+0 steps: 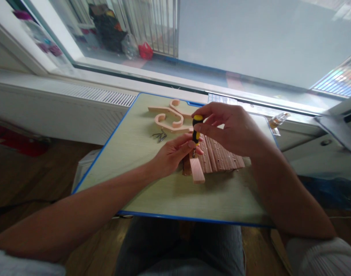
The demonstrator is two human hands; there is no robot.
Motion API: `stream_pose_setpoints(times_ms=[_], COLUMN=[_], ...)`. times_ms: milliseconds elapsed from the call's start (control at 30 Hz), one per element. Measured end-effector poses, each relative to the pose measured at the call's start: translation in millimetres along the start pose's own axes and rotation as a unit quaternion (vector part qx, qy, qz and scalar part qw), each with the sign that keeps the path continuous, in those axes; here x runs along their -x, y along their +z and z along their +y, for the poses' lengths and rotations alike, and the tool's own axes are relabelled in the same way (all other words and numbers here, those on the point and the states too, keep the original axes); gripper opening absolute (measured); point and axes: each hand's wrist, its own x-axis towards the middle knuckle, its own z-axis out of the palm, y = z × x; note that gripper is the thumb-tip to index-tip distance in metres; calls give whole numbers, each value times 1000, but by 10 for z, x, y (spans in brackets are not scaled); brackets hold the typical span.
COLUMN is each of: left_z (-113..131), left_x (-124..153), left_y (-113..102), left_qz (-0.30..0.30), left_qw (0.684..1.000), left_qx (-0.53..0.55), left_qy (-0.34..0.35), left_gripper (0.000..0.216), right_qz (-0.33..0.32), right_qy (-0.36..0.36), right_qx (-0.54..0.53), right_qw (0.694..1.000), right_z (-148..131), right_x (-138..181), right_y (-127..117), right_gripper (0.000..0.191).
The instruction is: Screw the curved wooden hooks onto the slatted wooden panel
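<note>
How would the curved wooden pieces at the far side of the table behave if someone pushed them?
The curved wooden pieces look stiff, so they would probably slide rather than bend. They lie flat on the table, so tipping or rolling seems unlikely. They appear thin and likely light.

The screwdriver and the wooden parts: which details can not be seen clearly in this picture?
- Head view: the screwdriver tip is hidden behind the left hand fingers.
- The right hand covers part of the slatted wooden panel.
- The small metal pieces beside the curved wooden pieces are too small to identify.
</note>
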Motion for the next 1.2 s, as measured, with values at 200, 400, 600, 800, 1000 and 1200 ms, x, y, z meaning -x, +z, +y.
stream_pose_setpoints(times_ms=[200,400,600,800,1000,1200], left_z=[21,-24,-18,33,47,36], left_x=[-1,-6,-15,2,17,15], left_y=[9,16,9,18,18,13], left_qz=[-6,-13,-8,-1,-12,-11], left_qw=[1000,1000,1000,1000,1000,1000], left_qx=[-15,3,-15,-18,17,-23], left_qy=[12,23,22,2,-8,5], left_gripper=[36,35,27,34,31,32], right_qz=[46,67,68,42,-47,-15], right_qy=[10,-6,-1,-3,-24,-2], right_qx=[15,33,28,44,11,13], right_qw=[999,997,997,998,999,1000], right_z=[21,13,17,6,-55,-85], right_x=[-11,-3,3,12,74,63], right_y=[72,149,165,49,-190,-134], right_gripper=[29,27,29,31,29,22])
